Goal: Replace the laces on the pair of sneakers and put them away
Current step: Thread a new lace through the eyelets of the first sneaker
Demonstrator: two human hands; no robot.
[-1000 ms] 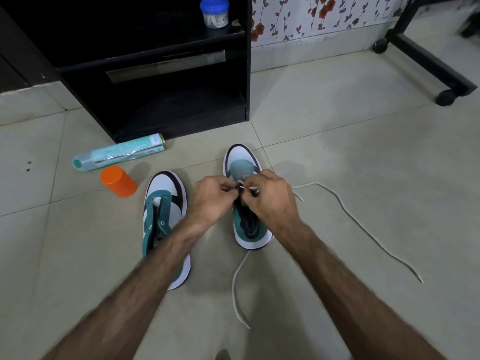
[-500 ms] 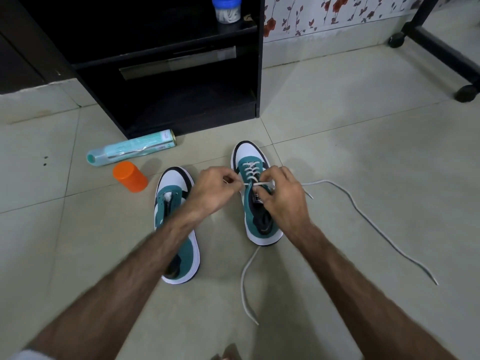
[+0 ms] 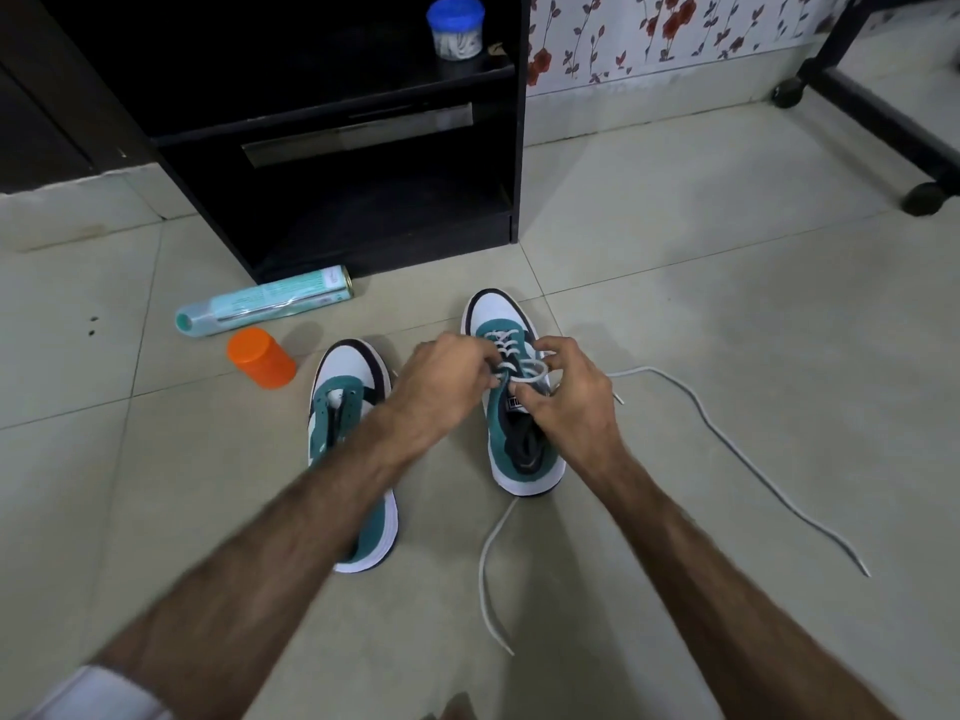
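Two sneakers on the floor tiles (image 3: 675, 314): right sneaker (image 3: 511, 407) partly laced, left sneaker (image 3: 345, 439) unlaced. One white lace (image 3: 727, 439), both ends trailing loose. Left hand (image 3: 441, 387) and right hand (image 3: 571, 402) each pinching that lace. One orange cap (image 3: 261, 357), one spray can (image 3: 265, 307) nearby.

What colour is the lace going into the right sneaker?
White lace, clearest in the head view.

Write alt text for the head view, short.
Both hands, left hand and right hand, thread a white lace through the right sneaker on the tiled floor; the left sneaker beside it has no lace. An orange cap and spray can lie near a black cabinet.
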